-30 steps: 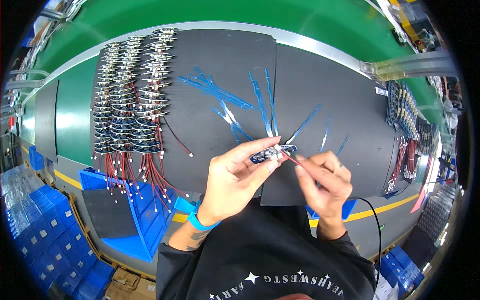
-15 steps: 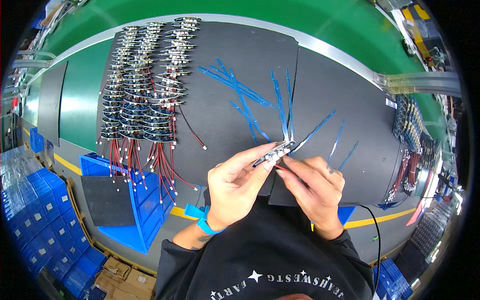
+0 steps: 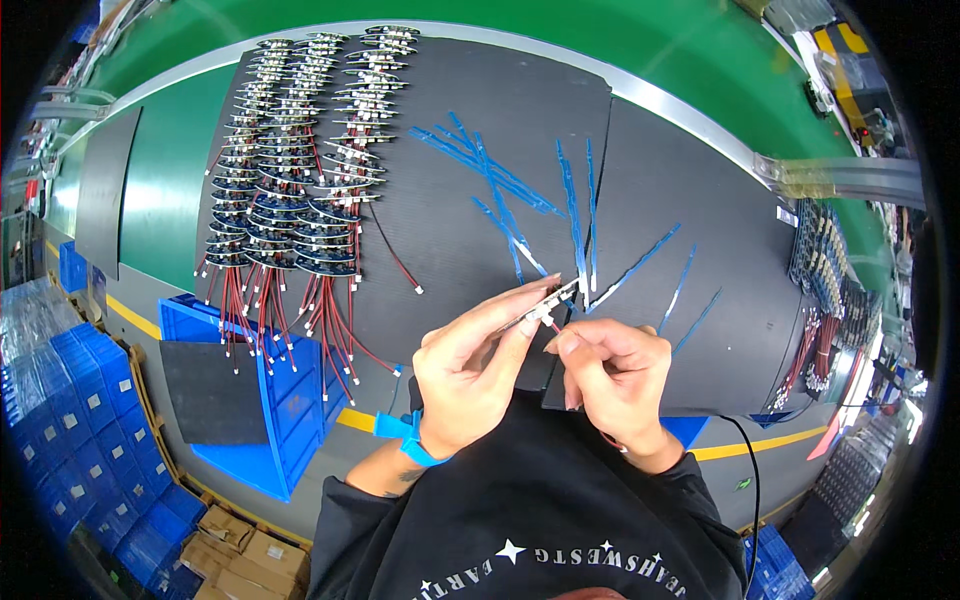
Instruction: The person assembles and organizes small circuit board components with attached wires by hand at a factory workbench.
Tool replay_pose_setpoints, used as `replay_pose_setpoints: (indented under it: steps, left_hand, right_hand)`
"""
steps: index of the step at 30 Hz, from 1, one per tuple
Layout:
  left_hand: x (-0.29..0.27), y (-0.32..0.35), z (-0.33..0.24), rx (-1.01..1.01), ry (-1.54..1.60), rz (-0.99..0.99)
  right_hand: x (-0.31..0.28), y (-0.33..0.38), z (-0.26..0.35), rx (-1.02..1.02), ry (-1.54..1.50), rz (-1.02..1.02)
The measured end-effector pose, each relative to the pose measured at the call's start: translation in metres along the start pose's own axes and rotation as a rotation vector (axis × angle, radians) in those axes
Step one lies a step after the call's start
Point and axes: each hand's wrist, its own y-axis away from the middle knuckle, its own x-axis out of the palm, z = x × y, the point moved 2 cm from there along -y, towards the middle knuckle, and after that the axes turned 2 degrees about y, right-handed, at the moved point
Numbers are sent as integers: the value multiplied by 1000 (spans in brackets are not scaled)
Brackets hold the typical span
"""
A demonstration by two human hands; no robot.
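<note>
My left hand (image 3: 468, 365), with a blue band around its wrist, pinches a small circuit board (image 3: 560, 297) between thumb and fingers. The board is held tilted above the front edge of the black table mat, and a white connector (image 3: 546, 312) shows on its near side. Beside it, my right hand (image 3: 618, 375) is closed on a thin red cable (image 3: 556, 325) that runs from the board. Part of the cable comes out again near my right wrist; the fingers hide the rest. Several thin blue strips (image 3: 571, 195) lie fanned out on the mat beyond my hands.
Three rows of overlapping boards (image 3: 265, 175) with hanging red cables cover the mat's left part. More boards (image 3: 822, 250) and bundled cables are at the far right. An open blue crate (image 3: 295, 440) stands below the table's left front edge, near stacked blue bins (image 3: 95, 405).
My right hand has drawn slightly back from the board, its fingers curling more tightly around the cable. The board has tipped more edge-on in my left hand. The whole view has shifted a little.
</note>
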Motion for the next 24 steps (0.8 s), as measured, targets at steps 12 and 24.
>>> replay_pose_setpoints:
  steps: [12,24]
  left_hand:
    - [-8,-2,-7,207,-394,54]
    - [-14,5,-7,224,-487,55]
  right_hand:
    - [5,-6,0,-411,414,-61]
    - [13,-2,-10,-257,193,26]
